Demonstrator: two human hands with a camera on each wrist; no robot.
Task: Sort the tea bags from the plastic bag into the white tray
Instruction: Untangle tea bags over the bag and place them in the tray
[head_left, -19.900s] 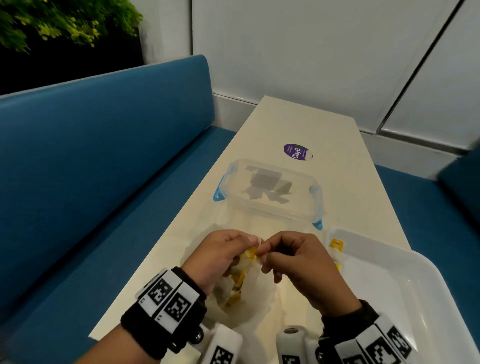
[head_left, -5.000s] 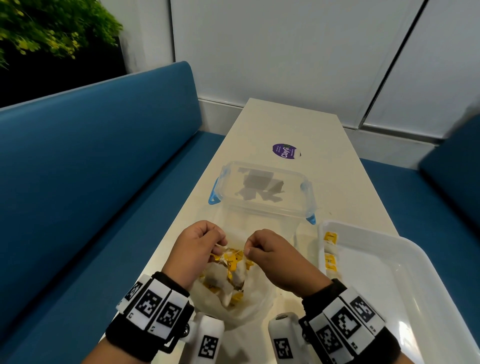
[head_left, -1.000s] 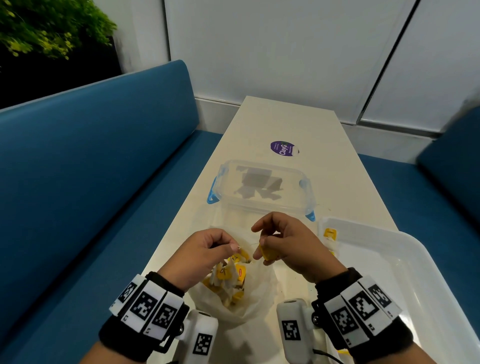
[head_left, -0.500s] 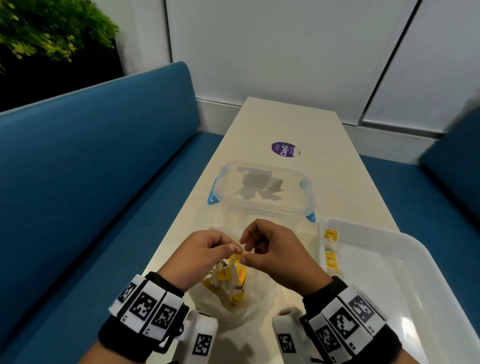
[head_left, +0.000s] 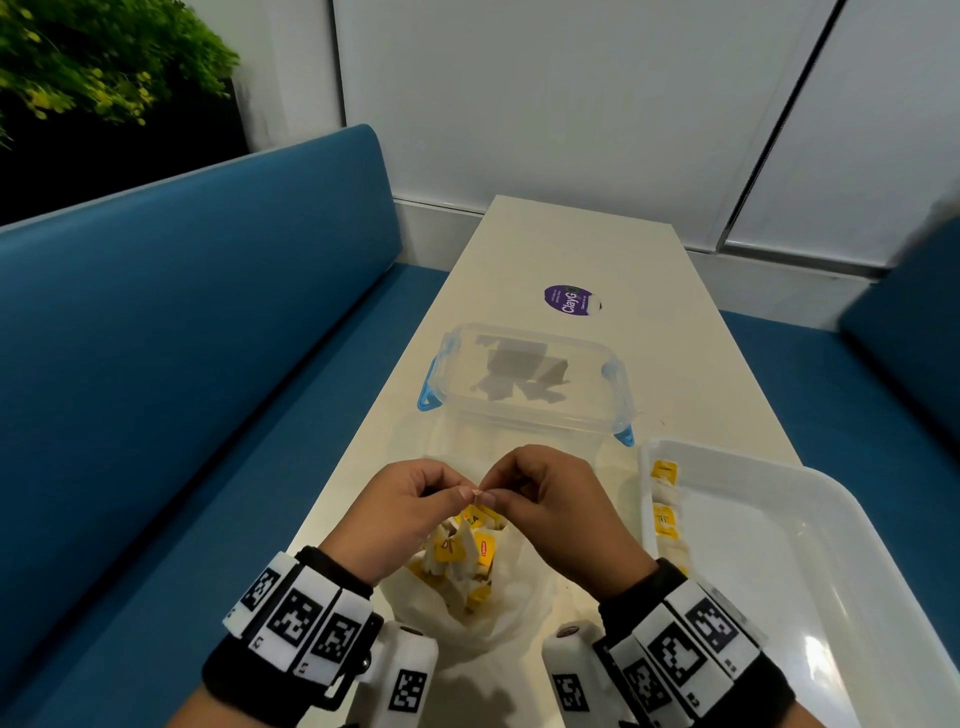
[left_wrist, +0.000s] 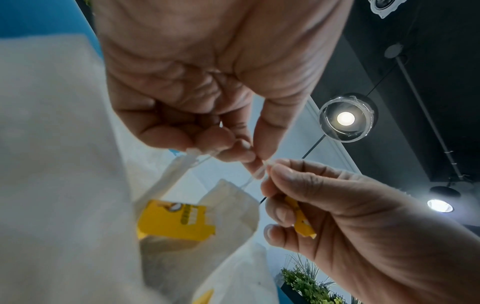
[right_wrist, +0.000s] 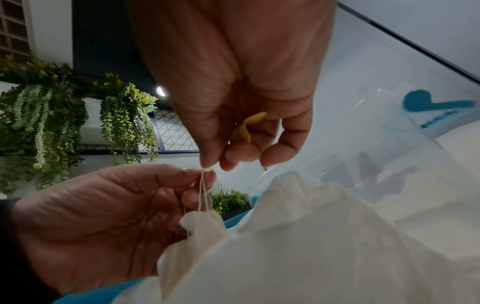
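Your left hand (head_left: 405, 512) and right hand (head_left: 558, 506) both pinch one tea bag's string (right_wrist: 202, 191) above the plastic bag (head_left: 467, 597) on the cream table (head_left: 597, 244). The white tray (head_left: 779, 571) sits just right; blue benches (head_left: 182, 364) flank the table.

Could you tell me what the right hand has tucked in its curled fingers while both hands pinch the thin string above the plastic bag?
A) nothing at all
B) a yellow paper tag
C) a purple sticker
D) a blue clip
B: in the left wrist view a yellow paper tag sits inside the curled fingers of the right hand, whose fingertips meet the left hand on the string.
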